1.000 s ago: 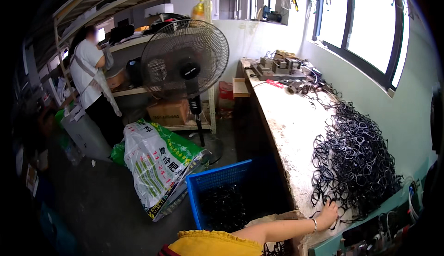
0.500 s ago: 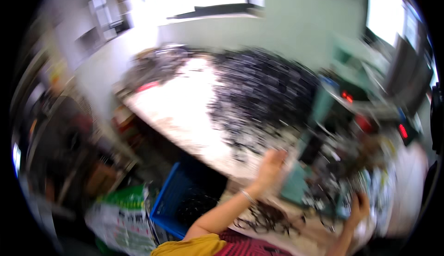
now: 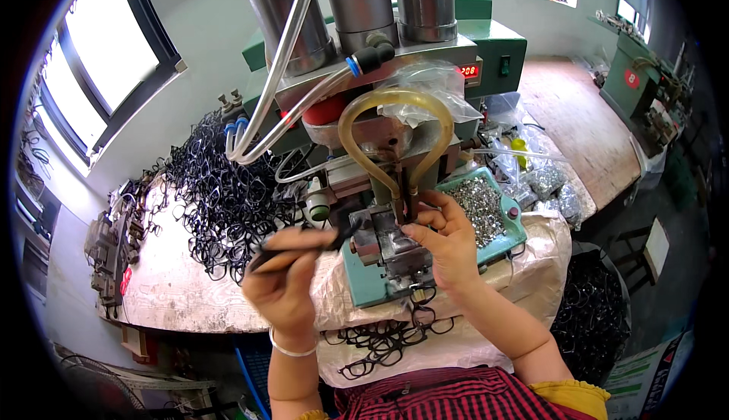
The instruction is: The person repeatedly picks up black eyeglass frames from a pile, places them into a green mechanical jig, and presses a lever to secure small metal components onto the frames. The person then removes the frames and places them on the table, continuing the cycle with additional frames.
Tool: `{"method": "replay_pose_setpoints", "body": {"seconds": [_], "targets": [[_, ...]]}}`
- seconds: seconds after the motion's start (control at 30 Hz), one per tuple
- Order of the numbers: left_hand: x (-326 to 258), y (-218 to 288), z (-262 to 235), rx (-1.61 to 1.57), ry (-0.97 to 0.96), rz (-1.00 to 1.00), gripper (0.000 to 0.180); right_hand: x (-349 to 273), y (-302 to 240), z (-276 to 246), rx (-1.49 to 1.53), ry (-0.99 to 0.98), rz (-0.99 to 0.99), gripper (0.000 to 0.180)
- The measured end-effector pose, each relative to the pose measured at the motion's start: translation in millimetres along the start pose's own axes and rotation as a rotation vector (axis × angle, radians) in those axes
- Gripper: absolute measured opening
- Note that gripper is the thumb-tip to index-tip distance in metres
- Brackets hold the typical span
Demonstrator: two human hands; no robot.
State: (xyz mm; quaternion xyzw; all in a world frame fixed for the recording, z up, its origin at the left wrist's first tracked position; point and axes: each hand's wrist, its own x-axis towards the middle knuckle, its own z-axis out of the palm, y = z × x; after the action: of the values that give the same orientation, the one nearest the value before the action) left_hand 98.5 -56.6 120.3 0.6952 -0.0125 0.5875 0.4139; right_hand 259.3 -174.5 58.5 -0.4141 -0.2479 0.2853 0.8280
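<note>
My left hand (image 3: 285,283) is closed around a black eyeglass frame (image 3: 275,257), both smeared by motion, left of the machine's metal fixture (image 3: 399,245). My right hand (image 3: 448,245) is at the fixture, with thumb and forefinger pinched just beneath the pressing head. Whatever lies between those fingertips is too small to make out. Above them, a yellowish hose loop (image 3: 357,108) hangs in front of the press. Several black eyeglass frames (image 3: 383,348) rest on the brown covering below the fixture, near my lap.
A large heap of black eyeglass frames (image 3: 220,192) covers the table's left side. Right of the fixture, a green tray (image 3: 512,241) holds small metal parts, with plastic bags (image 3: 547,181) behind it. A dark sack of frames (image 3: 588,314) stands at lower right.
My view has swung right, from the table and blue crate to face the press. My right hand is now at the fixture; my left hand now holds a black frame.
</note>
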Motion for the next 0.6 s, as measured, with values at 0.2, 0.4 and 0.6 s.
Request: {"method": "replay_pose_setpoints", "body": {"seconds": [0.2, 0.4, 0.6], "targets": [[-2.7, 1.2, 15.5, 0.120, -0.039, 0.011, 0.006, -18.4, -21.6, 0.8, -0.385, -0.083, -0.052, 0.050], [-44.4, -16.6, 34.6, 0.333, -0.495, 0.282, 0.020, 18.1, -11.0, -99.3, -1.511, 0.093, -0.453, 0.029], [-43.7, -24.7, 39.8, 0.295, -0.562, 0.247, 0.021, 15.3, 4.3, -157.2, -1.582, 0.193, -0.448, 0.020]]}}
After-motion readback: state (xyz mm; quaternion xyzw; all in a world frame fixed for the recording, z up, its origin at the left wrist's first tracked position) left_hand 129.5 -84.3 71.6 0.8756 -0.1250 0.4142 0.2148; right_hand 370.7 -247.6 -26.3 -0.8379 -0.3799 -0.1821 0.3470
